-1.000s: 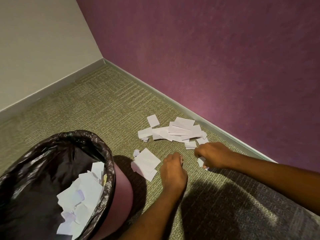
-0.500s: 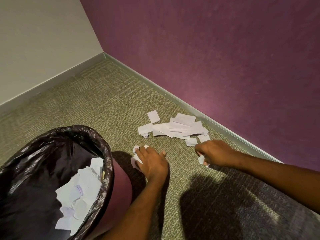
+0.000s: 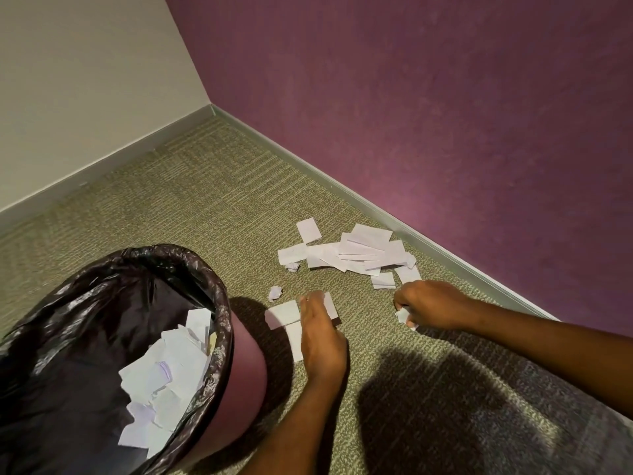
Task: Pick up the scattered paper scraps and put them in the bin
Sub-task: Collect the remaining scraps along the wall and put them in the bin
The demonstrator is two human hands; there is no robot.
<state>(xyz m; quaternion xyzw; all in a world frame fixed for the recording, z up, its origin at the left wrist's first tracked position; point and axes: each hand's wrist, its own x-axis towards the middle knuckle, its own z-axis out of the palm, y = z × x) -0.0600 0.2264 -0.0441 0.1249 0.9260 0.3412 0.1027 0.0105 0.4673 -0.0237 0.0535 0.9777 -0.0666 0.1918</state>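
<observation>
Two flat scraps [image 3: 282,313] uncovered; left hand [image 3: 322,337] flat on them, right hand [image 3: 433,303] still clutching wad [image 3: 404,317]

Flat scraps [image 3: 282,313] under left hand [image 3: 320,337] — right hand [image 3: 435,303] clutches crumpled paper [image 3: 403,316].

White paper scraps [image 3: 359,253] lay in a loose, overlapping heap on the carpet [image 3: 205,217], with one square piece [image 3: 309,229] just apart. A crumpled ball [image 3: 275,293] sat nearer the bin [image 3: 245,365], which stood upright, pink, black-lined and part full of torn paper [image 3: 164,375]. Flat pieces [image 3: 282,314] lay partly under the left hand [image 3: 320,337]. A wad [image 3: 404,317] was gripped in the right hand [image 3: 435,305].
</observation>
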